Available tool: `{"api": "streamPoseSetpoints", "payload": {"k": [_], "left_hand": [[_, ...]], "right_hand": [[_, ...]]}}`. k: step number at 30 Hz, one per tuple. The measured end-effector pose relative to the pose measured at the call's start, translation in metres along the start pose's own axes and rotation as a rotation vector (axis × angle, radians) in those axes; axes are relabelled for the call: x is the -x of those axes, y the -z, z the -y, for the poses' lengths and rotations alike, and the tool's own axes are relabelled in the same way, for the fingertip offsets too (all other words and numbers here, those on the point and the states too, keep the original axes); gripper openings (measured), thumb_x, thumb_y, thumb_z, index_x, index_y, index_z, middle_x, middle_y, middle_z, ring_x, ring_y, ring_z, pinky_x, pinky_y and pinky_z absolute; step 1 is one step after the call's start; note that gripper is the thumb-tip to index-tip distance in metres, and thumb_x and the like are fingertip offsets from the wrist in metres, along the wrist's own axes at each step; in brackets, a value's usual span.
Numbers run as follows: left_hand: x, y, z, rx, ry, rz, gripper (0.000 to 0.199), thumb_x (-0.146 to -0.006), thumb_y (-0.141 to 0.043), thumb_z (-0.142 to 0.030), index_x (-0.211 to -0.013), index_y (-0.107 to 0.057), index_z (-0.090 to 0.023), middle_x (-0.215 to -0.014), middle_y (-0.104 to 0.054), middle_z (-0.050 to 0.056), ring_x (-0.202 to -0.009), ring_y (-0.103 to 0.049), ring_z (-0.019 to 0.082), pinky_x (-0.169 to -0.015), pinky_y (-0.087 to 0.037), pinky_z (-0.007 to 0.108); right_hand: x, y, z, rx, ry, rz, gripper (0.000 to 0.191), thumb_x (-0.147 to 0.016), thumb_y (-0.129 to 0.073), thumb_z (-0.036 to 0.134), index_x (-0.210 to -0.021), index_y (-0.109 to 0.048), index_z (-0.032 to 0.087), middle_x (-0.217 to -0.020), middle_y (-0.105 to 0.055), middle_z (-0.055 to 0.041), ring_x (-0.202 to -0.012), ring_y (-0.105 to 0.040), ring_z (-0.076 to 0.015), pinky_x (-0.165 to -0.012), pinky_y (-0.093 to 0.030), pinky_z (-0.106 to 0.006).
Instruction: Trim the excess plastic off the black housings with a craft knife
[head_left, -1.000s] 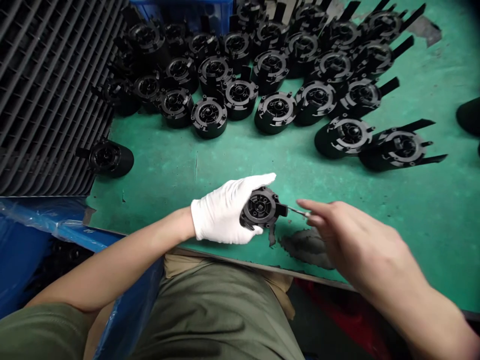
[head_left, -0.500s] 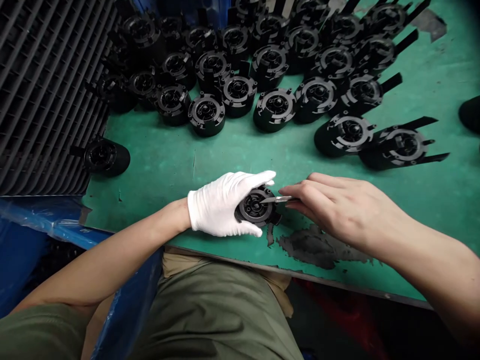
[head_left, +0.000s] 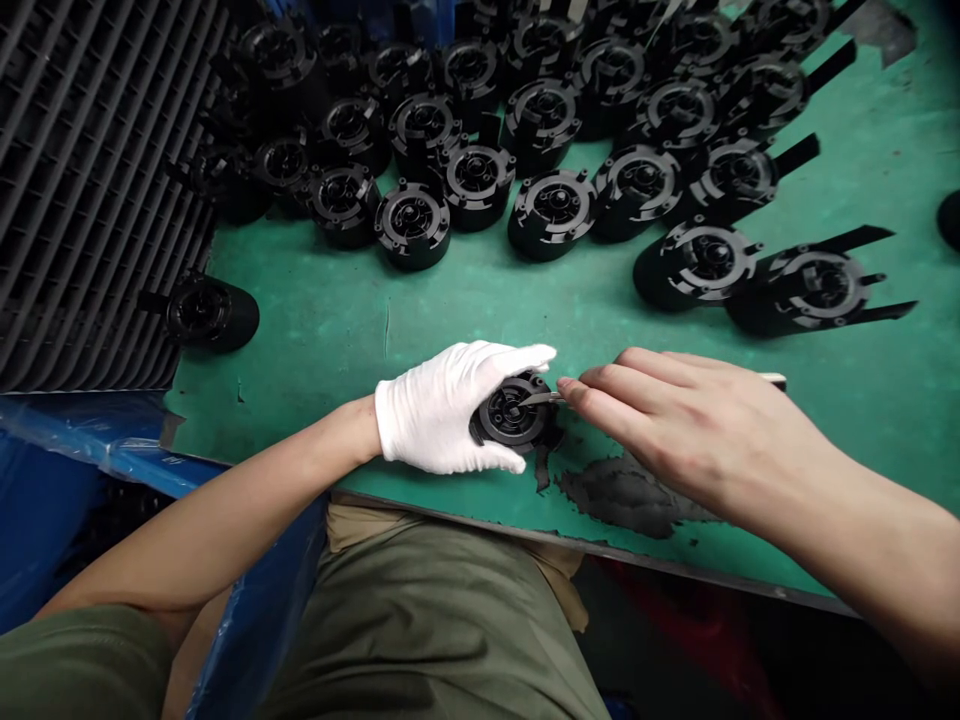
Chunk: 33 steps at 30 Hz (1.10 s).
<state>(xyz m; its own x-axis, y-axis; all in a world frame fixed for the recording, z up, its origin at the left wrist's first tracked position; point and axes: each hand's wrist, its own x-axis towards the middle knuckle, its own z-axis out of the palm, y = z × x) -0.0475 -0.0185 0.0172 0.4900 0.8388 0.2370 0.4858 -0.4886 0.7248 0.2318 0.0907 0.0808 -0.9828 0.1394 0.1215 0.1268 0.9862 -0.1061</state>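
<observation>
My left hand (head_left: 450, 410), in a white glove, is wrapped round a round black plastic housing (head_left: 514, 413) at the near part of the green table. The housing's ringed face points up toward me. My bare right hand (head_left: 652, 415) grips a craft knife (head_left: 541, 398); its pale rear end sticks out behind the knuckles. The blade's tip lies over the middle of the housing's face; whether it touches cannot be made out. Most of the knife's handle is hidden by my fingers.
Many similar black housings (head_left: 556, 210) stand in rows at the back of the green table (head_left: 315, 330). One housing (head_left: 210, 312) lies apart on the left. A black slatted rack (head_left: 90, 200) rises at the far left. A dark worn patch (head_left: 626, 495) marks the table near my right hand.
My right hand has turned slightly on the knife, and the knife's rear end has come into sight. The blade stays over the housing's centre. My left hand has barely moved.
</observation>
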Motion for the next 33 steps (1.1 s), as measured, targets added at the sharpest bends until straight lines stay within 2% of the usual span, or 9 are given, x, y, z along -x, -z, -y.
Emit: {"api": "streamPoseSetpoints", "payload": {"k": [5, 9, 13, 16, 20, 24, 29, 33], "left_hand": [[0.0, 0.0, 0.0, 0.0, -0.007, -0.016, 0.105, -0.092, -0.091, -0.056, -0.174, -0.034, -0.024, -0.161, -0.066, 0.022, -0.143, -0.071, 0.041, -0.122, -0.058, 0.058], [0.0, 0.0, 0.002, 0.007, -0.017, -0.024, 0.106, -0.091, -0.092, -0.058, -0.174, -0.037, -0.023, -0.161, -0.066, 0.023, -0.142, -0.072, 0.042, -0.121, -0.059, 0.058], [0.0, 0.0, 0.002, -0.001, -0.033, -0.03, 0.104, -0.091, -0.092, -0.058, -0.172, -0.039, -0.02, -0.161, -0.065, 0.024, -0.142, -0.071, 0.041, -0.122, -0.058, 0.056], [0.0, 0.0, 0.002, 0.002, -0.034, -0.03, 0.105, -0.091, -0.092, -0.056, -0.173, -0.037, -0.022, -0.165, -0.063, 0.023, -0.144, -0.07, 0.042, -0.122, -0.058, 0.058], [0.0, -0.002, 0.003, 0.016, -0.02, -0.027, 0.107, -0.09, -0.092, -0.062, -0.174, -0.036, -0.024, -0.16, -0.067, 0.022, -0.141, -0.072, 0.042, -0.12, -0.059, 0.059], [0.0, -0.003, 0.005, 0.017, -0.037, -0.05, 0.105, -0.09, -0.091, -0.066, -0.17, -0.04, -0.021, -0.156, -0.069, 0.023, -0.138, -0.073, 0.042, -0.119, -0.059, 0.057], [-0.001, -0.001, 0.005, 0.009, -0.034, -0.025, 0.104, -0.091, -0.09, -0.065, -0.171, -0.039, -0.022, -0.162, -0.065, 0.024, -0.142, -0.071, 0.043, -0.12, -0.058, 0.059], [0.0, -0.001, 0.005, 0.009, -0.019, -0.025, 0.105, -0.091, -0.09, -0.067, -0.172, -0.039, -0.023, -0.159, -0.067, 0.023, -0.141, -0.071, 0.043, -0.12, -0.058, 0.06]], "right_hand": [[0.002, 0.001, 0.005, 0.077, 0.046, -0.022, 0.036, -0.104, -0.045, -0.003, -0.116, -0.072, 0.017, -0.094, -0.073, -0.0073, -0.08, -0.057, -0.0208, -0.071, -0.044, -0.035], [0.004, 0.001, 0.007, 0.106, 0.034, -0.011, 0.037, -0.105, -0.043, -0.002, -0.117, -0.071, 0.019, -0.09, -0.07, -0.0054, -0.08, -0.057, -0.0207, -0.071, -0.043, -0.034], [0.005, 0.001, 0.009, 0.125, 0.042, -0.026, 0.035, -0.105, -0.044, -0.002, -0.117, -0.071, 0.017, -0.086, -0.066, -0.0048, -0.079, -0.056, -0.0204, -0.07, -0.043, -0.035], [0.004, 0.003, 0.011, 0.141, 0.054, -0.038, 0.032, -0.106, -0.045, -0.001, -0.112, -0.071, 0.014, -0.082, -0.062, -0.0042, -0.077, -0.055, -0.0205, -0.069, -0.043, -0.035], [0.005, 0.003, 0.015, 0.1, 0.067, -0.023, 0.03, -0.107, -0.045, 0.001, -0.107, -0.071, 0.015, -0.085, -0.064, -0.0052, -0.076, -0.053, -0.0206, -0.071, -0.043, -0.035], [0.01, -0.001, 0.015, 0.061, 0.052, 0.009, 0.03, -0.108, -0.045, 0.001, -0.107, -0.071, 0.016, -0.088, -0.066, -0.0054, -0.077, -0.055, -0.0202, -0.07, -0.042, -0.035], [0.014, -0.005, 0.01, 0.045, -0.001, -0.094, 0.019, -0.114, -0.056, 0.014, -0.103, -0.071, 0.016, -0.084, -0.064, -0.0035, -0.077, -0.056, -0.0191, -0.069, -0.041, -0.036], [0.013, -0.006, 0.013, 0.097, -0.024, -0.092, 0.017, -0.113, -0.057, 0.013, -0.103, -0.07, 0.017, -0.083, -0.063, -0.0028, -0.077, -0.055, -0.0199, -0.068, -0.039, -0.036]]}}
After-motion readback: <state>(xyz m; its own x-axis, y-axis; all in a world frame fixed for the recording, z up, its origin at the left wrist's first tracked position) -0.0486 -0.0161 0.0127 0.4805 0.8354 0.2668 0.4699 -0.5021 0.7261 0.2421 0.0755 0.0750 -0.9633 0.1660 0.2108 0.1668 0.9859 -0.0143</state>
